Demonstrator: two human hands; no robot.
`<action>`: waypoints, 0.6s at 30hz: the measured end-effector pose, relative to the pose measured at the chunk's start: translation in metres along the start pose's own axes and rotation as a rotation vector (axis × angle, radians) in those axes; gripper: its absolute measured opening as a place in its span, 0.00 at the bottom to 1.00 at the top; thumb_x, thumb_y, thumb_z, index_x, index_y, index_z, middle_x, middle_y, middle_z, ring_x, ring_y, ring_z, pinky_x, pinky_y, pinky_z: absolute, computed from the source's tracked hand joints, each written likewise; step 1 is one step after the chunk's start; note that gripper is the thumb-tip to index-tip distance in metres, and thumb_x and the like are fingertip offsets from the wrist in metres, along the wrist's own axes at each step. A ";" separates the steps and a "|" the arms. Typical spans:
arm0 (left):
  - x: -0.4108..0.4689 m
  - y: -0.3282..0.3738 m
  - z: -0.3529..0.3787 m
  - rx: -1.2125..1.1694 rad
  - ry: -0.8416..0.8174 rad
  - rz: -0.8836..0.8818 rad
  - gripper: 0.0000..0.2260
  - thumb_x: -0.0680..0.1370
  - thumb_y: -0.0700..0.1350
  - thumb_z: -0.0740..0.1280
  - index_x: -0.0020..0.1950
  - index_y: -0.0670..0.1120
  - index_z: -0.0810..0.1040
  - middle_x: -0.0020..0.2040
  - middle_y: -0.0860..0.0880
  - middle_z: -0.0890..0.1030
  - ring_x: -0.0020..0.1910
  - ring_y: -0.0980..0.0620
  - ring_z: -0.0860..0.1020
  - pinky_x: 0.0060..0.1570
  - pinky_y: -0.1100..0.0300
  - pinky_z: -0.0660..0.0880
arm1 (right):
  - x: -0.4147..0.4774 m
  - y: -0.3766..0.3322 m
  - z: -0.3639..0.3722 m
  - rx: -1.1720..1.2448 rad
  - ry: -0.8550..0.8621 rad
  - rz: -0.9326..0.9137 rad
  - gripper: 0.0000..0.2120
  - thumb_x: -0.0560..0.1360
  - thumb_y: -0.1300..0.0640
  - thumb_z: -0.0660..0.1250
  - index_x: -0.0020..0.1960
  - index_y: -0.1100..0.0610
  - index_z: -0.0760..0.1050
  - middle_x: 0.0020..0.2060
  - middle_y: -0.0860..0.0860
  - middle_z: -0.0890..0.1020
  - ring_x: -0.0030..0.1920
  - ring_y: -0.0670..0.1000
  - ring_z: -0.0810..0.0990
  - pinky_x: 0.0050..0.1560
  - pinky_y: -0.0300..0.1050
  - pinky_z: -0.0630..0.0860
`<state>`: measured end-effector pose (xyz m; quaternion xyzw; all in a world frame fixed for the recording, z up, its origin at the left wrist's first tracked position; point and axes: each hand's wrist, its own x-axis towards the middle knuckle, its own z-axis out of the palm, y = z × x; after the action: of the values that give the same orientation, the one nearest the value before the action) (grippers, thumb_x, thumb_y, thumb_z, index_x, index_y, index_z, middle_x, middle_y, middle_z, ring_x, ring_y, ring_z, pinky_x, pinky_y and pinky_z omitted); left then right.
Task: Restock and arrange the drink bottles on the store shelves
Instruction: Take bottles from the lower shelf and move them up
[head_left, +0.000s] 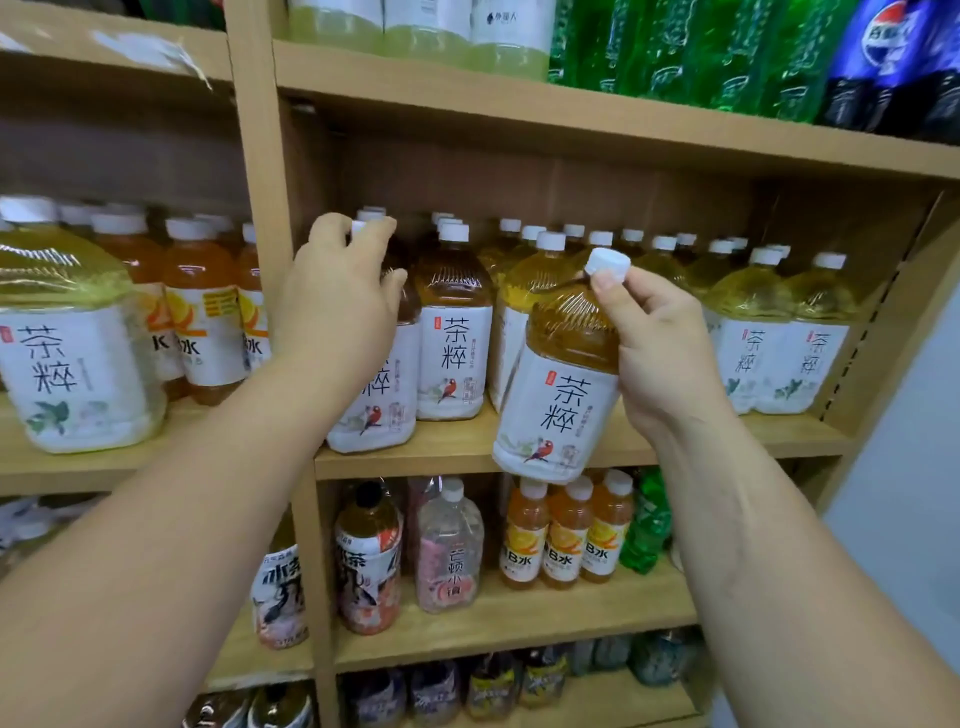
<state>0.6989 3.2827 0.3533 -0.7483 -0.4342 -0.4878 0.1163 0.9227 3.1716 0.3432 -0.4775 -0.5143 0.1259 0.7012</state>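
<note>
My right hand (657, 338) grips a brown tea bottle (556, 384) with a white label and white cap by its neck. The bottle hangs tilted in front of the middle shelf (467, 452). My left hand (340, 291) grips the cap and shoulder of another brown tea bottle (382, 410), which stands at the left end of that shelf. A third brown tea bottle (453, 332) stands just right of it. Behind and to the right stand rows of yellow tea bottles (774, 332) with white caps.
A wooden upright (270, 208) separates this bay from the left bay, which holds a large yellow tea bottle (72, 343) and orange drinks (202, 322). Green bottles (691, 47) and cola fill the top shelf. Small orange bottles (566, 535) and mixed drinks stand on the lower shelf.
</note>
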 end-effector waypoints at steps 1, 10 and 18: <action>-0.003 -0.001 0.001 0.039 -0.027 0.007 0.22 0.83 0.46 0.68 0.76 0.45 0.71 0.72 0.39 0.70 0.64 0.37 0.75 0.56 0.46 0.76 | 0.004 0.002 0.000 -0.018 -0.013 -0.008 0.10 0.82 0.48 0.67 0.50 0.50 0.86 0.46 0.54 0.89 0.48 0.53 0.88 0.47 0.49 0.85; -0.047 -0.003 0.009 0.377 -0.177 0.129 0.42 0.75 0.48 0.76 0.83 0.47 0.58 0.84 0.39 0.49 0.82 0.36 0.52 0.78 0.40 0.60 | 0.026 0.018 0.005 -0.069 -0.107 -0.044 0.20 0.78 0.41 0.67 0.53 0.58 0.82 0.49 0.65 0.84 0.52 0.69 0.83 0.54 0.73 0.79; -0.055 -0.009 0.017 0.560 -0.177 0.252 0.47 0.66 0.43 0.82 0.80 0.39 0.63 0.77 0.36 0.65 0.77 0.33 0.62 0.74 0.38 0.64 | 0.032 0.030 0.013 -0.091 -0.108 -0.058 0.19 0.80 0.40 0.65 0.52 0.57 0.81 0.45 0.60 0.85 0.49 0.64 0.84 0.50 0.70 0.81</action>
<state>0.6946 3.2690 0.2968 -0.7745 -0.4640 -0.2642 0.3392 0.9356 3.2153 0.3385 -0.4863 -0.5700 0.1076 0.6534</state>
